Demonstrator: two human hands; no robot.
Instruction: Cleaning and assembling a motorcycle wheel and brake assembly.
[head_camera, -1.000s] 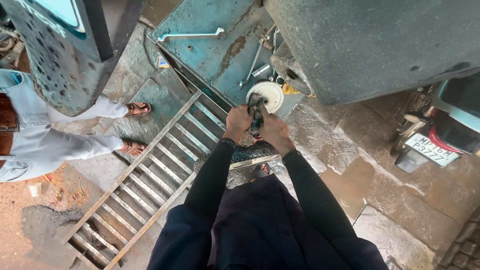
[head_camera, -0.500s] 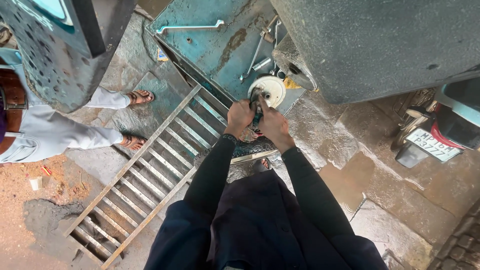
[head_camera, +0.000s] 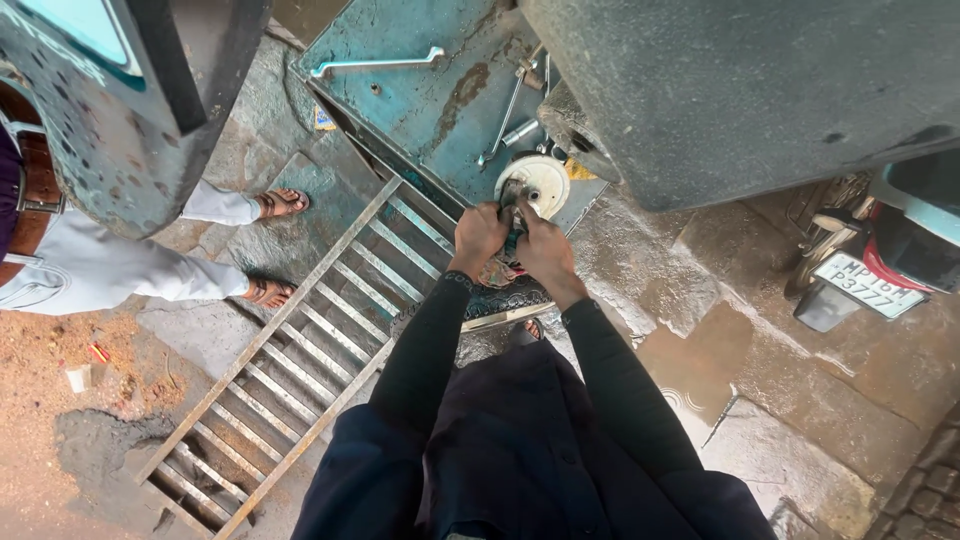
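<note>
Outdoors, wet grey stone paving (head_camera: 700, 290) showing puddles; sandy dirt lying at its left edge. One long grey metal ladder-like grille (head_camera: 300, 370) lying flat on the paving. Left hand (head_camera: 478, 236) and right hand (head_camera: 545, 250) both gripping one dark angle grinder (head_camera: 513, 215), its white round disc (head_camera: 535, 183) sitting over one worn teal metal panel (head_camera: 420, 100). One person's two sandalled feet (head_camera: 275, 245) standing left.

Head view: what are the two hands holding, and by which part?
Both the left hand and right hand clasp a small dark handheld tool around its body, its tip at the white round disc. The exact grip is hidden.
</note>
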